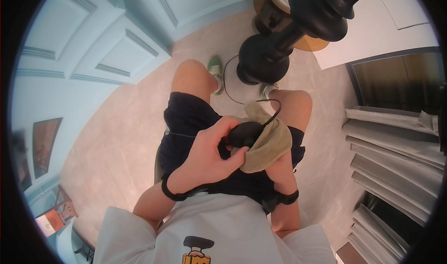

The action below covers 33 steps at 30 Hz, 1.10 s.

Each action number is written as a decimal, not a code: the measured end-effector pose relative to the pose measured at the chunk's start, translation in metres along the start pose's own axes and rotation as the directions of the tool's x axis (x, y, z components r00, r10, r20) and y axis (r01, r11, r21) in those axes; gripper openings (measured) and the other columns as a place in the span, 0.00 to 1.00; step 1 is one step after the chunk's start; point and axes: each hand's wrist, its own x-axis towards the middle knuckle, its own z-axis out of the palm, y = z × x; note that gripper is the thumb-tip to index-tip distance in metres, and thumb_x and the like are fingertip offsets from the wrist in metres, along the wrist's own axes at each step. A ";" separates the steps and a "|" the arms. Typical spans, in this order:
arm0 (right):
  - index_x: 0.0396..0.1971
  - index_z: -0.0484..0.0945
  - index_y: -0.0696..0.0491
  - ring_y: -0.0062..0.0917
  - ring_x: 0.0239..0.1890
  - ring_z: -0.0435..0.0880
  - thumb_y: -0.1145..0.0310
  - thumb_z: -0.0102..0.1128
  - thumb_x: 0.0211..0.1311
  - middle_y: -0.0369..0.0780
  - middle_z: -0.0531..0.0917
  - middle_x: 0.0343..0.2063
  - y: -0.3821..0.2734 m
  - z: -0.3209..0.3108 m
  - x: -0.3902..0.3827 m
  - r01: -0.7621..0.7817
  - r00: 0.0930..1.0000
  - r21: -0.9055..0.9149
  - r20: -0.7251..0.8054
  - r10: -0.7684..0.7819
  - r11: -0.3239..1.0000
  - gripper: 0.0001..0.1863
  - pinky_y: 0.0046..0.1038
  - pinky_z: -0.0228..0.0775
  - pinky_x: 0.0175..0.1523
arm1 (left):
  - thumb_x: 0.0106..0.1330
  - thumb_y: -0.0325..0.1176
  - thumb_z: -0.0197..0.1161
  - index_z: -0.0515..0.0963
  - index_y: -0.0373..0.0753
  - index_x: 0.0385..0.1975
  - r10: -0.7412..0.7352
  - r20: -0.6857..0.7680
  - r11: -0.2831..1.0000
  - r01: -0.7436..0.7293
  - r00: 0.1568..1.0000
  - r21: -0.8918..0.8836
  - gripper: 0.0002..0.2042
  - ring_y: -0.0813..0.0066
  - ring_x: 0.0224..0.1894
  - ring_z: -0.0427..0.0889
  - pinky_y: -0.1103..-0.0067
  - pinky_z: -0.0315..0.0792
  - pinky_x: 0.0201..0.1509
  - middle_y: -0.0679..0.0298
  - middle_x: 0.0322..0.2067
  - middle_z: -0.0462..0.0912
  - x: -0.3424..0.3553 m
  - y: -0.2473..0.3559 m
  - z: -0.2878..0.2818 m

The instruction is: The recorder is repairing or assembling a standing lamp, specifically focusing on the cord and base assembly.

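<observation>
Over my lap, my left hand (209, 154) grips a black, rounded corded mouse (245, 134) between thumb and fingers. An olive-beige cloth (270, 147) is wrapped partly round the mouse, on its right side. From below, my right hand (281, 171) holds the cloth; its fingers are mostly hidden beneath the folds. The mouse's black cable (279, 108) rises out by the cloth, bends over and loops toward the floor between my feet. Both wrists wear black bands.
Ahead stands a large black piece with rounded bulges (264, 59), close beyond my knees. Behind it is a round amber-coloured stand (311, 43). Light blue panelled walls (107, 54) rise at the left. Grey curtains (396, 157) and a dark-framed panel (396, 80) are at the right.
</observation>
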 end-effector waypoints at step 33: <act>0.56 0.78 0.55 0.18 0.50 0.84 0.73 0.80 0.57 0.33 0.85 0.49 0.010 -0.005 0.007 -0.061 0.997 0.104 0.044 0.056 0.993 0.27 0.27 0.78 0.57 | 0.59 0.28 0.74 0.76 0.40 0.54 0.043 0.008 0.986 -0.044 0.999 0.162 0.23 0.70 0.28 0.80 0.78 0.75 0.33 0.62 0.35 0.82 -0.004 -0.005 0.000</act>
